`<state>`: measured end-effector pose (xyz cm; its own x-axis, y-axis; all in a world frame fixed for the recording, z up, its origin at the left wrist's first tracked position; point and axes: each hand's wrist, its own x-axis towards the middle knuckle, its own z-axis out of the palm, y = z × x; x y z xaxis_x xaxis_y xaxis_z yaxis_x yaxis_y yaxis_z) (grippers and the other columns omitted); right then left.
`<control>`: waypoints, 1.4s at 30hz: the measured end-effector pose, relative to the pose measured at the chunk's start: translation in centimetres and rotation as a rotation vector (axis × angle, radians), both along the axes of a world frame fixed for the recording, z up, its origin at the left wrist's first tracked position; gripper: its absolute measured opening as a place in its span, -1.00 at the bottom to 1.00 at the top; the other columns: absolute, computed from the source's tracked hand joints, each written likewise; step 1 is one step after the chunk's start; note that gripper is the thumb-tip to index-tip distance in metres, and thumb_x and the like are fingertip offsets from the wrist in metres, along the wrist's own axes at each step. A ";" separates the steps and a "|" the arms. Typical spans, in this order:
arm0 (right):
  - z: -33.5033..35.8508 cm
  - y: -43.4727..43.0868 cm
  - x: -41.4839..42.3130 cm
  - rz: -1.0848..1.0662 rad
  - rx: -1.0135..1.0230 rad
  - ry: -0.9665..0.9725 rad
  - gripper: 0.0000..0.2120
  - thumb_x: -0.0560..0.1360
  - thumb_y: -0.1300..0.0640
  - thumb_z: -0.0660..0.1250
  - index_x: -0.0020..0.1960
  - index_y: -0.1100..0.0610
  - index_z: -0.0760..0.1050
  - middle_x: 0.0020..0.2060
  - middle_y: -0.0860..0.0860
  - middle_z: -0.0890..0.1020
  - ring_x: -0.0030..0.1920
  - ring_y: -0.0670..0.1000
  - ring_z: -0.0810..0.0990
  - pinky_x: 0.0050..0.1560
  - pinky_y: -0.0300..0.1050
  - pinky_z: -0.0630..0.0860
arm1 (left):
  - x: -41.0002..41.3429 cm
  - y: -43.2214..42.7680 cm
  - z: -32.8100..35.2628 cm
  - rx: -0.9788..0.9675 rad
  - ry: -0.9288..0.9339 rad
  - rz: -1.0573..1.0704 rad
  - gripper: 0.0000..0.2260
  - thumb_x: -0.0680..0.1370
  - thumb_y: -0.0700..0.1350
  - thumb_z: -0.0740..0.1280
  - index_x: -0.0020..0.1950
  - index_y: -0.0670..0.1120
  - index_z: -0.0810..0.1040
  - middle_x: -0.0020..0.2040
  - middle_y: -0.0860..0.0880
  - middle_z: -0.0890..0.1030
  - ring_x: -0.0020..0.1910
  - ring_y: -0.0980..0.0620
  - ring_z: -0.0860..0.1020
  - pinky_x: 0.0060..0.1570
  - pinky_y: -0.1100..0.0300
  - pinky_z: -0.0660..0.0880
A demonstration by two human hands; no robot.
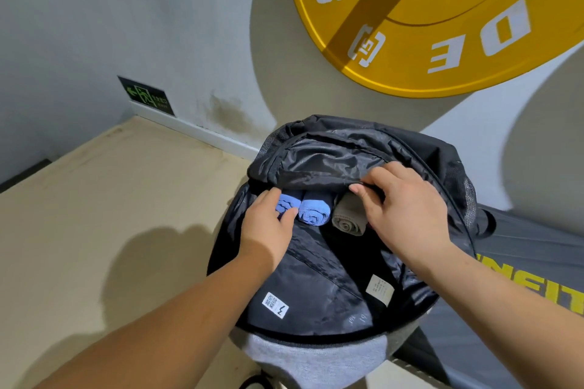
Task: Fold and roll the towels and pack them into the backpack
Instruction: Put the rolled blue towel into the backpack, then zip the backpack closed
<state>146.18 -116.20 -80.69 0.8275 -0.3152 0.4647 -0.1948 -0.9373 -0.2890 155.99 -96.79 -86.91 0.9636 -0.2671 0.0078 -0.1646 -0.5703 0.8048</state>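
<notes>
A black backpack [316, 294] with a grey outer panel lies open in front of me. Three rolled towels sit side by side deep inside it: a blue roll [284, 204] on the left, a second blue roll [314, 210] in the middle, and a grey-brown roll [349, 219] on the right. My left hand [268, 224] rests with its fingers on the leftmost blue roll. My right hand [407, 211] pinches the edge of the backpack's black top flap [325, 161] just above the grey-brown roll, partly covering that roll.
The backpack rests on a grey surface with yellow lettering [537, 278] at the right. A large yellow weight plate [442, 25] hangs on the wall behind. A beige floor [110, 215] stretches to the left, with a green exit sign [147, 95] low on the wall.
</notes>
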 end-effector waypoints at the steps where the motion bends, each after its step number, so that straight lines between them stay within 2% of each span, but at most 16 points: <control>1: -0.1 -0.1 -0.1 0.000 -0.005 0.004 -0.76 0.58 -0.17 0.31 -0.08 -0.01 0.54 -0.12 -0.07 0.56 -0.06 0.08 0.57 -0.13 -0.03 0.49 | -0.7 0.4 -0.4 -0.020 0.025 -0.010 -0.60 0.62 -0.09 0.36 0.44 -0.12 0.44 0.36 -0.03 0.48 0.23 0.04 0.53 0.36 -0.01 0.47; 3: -0.4 -0.2 -0.1 0.002 -0.017 0.016 -0.76 0.59 -0.17 0.30 -0.07 -0.01 0.55 -0.13 -0.08 0.56 -0.06 0.07 0.56 -0.12 -0.03 0.48 | -2.3 1.3 -1.1 0.004 0.013 -0.065 -0.45 0.63 -0.06 0.34 0.60 -0.05 0.26 0.60 0.02 0.26 0.51 0.10 0.32 0.53 0.17 0.25; 5: -0.6 -0.2 0.1 0.012 -0.022 0.024 -0.75 0.59 -0.18 0.29 -0.06 -0.01 0.55 -0.13 -0.08 0.54 -0.05 0.07 0.56 -0.10 -0.02 0.49 | -3.6 1.9 -1.3 0.053 -0.007 -0.162 -0.39 0.65 -0.03 0.31 0.64 -0.01 0.13 0.63 0.09 0.08 0.56 0.24 0.10 0.47 0.48 0.00; 6: -0.6 -0.2 0.2 0.014 -0.019 0.024 -0.75 0.58 -0.18 0.29 -0.07 -0.01 0.55 -0.13 -0.08 0.53 -0.05 0.08 0.55 -0.09 -0.02 0.49 | -3.8 1.9 -1.5 0.087 0.019 -0.207 -0.37 0.65 0.00 0.29 0.65 0.01 0.07 0.64 0.11 0.00 0.57 0.24 0.04 0.43 0.52 -0.05; 11: -0.2 -0.9 -0.2 0.012 0.021 -0.016 -0.67 0.56 -0.23 0.31 -0.06 0.01 0.64 0.04 -0.02 0.55 0.08 0.12 0.53 0.01 0.06 0.53 | -2.3 -0.2 -0.1 0.395 0.088 -0.301 -0.38 0.69 0.11 0.15 0.66 0.00 -0.06 0.66 -0.14 -0.21 0.63 -0.12 0.05 0.54 0.09 0.19; 15: -0.1 -2.5 -0.7 -0.098 0.103 -0.036 -0.57 0.55 -0.30 0.23 0.11 0.01 0.65 0.28 0.05 0.54 0.34 0.13 0.45 0.32 0.13 0.43 | -3.0 -0.3 0.3 0.513 0.098 -0.387 -0.37 0.69 0.12 0.13 0.66 0.02 -0.11 0.65 -0.15 -0.24 0.64 -0.14 0.00 0.54 0.01 0.20; 19: -0.5 -5.3 -1.0 -0.228 0.283 0.086 -0.47 0.53 -0.22 0.23 0.34 0.10 0.46 0.39 0.15 0.47 0.42 0.20 0.39 0.42 0.17 0.37 | -4.3 1.0 0.4 0.450 0.063 -0.504 -0.41 0.68 0.07 0.20 0.66 0.08 0.03 0.67 0.08 -0.14 0.64 0.04 -0.03 0.58 0.12 0.07; 24: 0.6 -5.7 -1.9 -0.244 0.520 0.085 -0.47 0.50 0.03 0.40 0.43 0.10 0.38 0.28 0.13 0.51 0.26 0.17 0.52 0.29 0.05 0.47 | -4.8 2.2 2.6 0.364 -0.097 -0.404 -0.58 0.66 0.02 0.26 0.52 0.00 0.41 0.56 0.09 0.33 0.53 0.13 0.27 0.50 0.28 0.14; 26: 1.7 -5.2 -2.2 -0.234 0.798 0.019 -0.51 0.47 0.13 0.39 0.38 0.08 0.44 0.08 0.06 0.65 0.01 0.07 0.64 0.08 -0.02 0.57 | -5.6 3.6 3.9 0.239 -0.156 -0.395 -0.65 0.63 -0.03 0.31 0.42 -0.01 0.53 0.42 0.11 0.49 0.42 0.21 0.39 0.47 0.29 0.25; 28: 3.2 -4.4 -2.8 -0.157 1.005 -0.017 -0.62 0.45 0.21 0.36 0.25 0.05 0.55 -0.06 0.08 0.72 -0.20 0.01 0.64 -0.10 -0.09 0.57 | -6.3 4.9 5.4 0.114 -0.246 -0.340 -0.71 0.61 -0.06 0.33 0.32 -0.04 0.61 0.25 0.12 0.61 0.25 0.27 0.51 0.34 0.27 0.41; 31: 6.2 -2.6 -4.8 0.071 1.165 0.072 -0.73 0.41 0.28 0.32 0.03 0.08 0.69 -0.13 0.16 0.74 -0.22 0.04 0.61 -0.14 -0.12 0.55 | -6.2 6.7 7.8 -0.034 -0.293 -0.156 -0.77 0.62 -0.05 0.32 0.25 -0.04 0.61 0.09 0.12 0.65 0.05 0.30 0.58 0.14 0.35 0.49; 34: 8.5 -0.7 -6.9 0.341 1.123 0.464 -0.77 0.39 0.20 0.35 -0.03 0.16 0.71 -0.25 0.20 0.66 -0.23 0.08 0.54 -0.21 -0.11 0.44 | -5.2 8.5 9.9 -0.061 -0.309 -0.014 -0.71 0.64 0.04 0.23 0.28 -0.06 0.57 0.13 0.02 0.61 0.06 0.11 0.57 0.13 0.21 0.47; 36: 8.4 1.0 -7.9 0.478 1.053 0.762 -0.76 0.48 0.07 0.38 -0.02 0.23 0.69 -0.18 0.21 0.72 -0.23 0.10 0.59 -0.19 -0.04 0.49 | -4.8 9.6 10.6 0.001 -0.346 0.028 -0.77 0.67 -0.02 0.20 0.17 -0.08 0.58 0.07 -0.01 0.61 0.04 0.03 0.54 0.06 0.18 0.41; 37: 8.0 2.1 -8.2 0.498 0.983 0.813 -0.73 0.56 0.03 0.37 -0.05 0.25 0.67 -0.17 0.18 0.73 -0.23 0.08 0.61 -0.17 -0.02 0.52 | -4.8 9.9 10.7 0.027 -0.339 0.027 -0.81 0.67 -0.05 0.21 0.10 -0.09 0.58 0.03 -0.01 0.61 0.01 0.02 0.54 0.02 0.18 0.39; 40: 5.3 4.1 -7.9 0.439 0.566 0.691 -0.74 0.59 -0.04 0.36 -0.06 0.14 0.65 -0.24 0.00 0.70 -0.30 -0.08 0.53 -0.22 -0.25 0.47 | -4.4 10.4 9.4 0.100 -0.261 -0.037 -0.90 0.63 -0.09 0.30 0.02 -0.06 0.60 0.00 -0.01 0.62 -0.03 0.03 0.57 0.01 0.16 0.47; 42: 4.0 4.6 -7.3 0.430 0.442 0.626 -0.81 0.58 -0.05 0.37 0.01 0.06 0.65 -0.18 -0.05 0.70 -0.27 -0.10 0.54 -0.20 -0.27 0.44 | -3.7 10.7 7.5 0.164 -0.203 -0.062 -0.87 0.60 -0.03 0.35 0.07 -0.05 0.61 0.04 -0.02 0.62 0.01 -0.01 0.59 0.10 0.10 0.51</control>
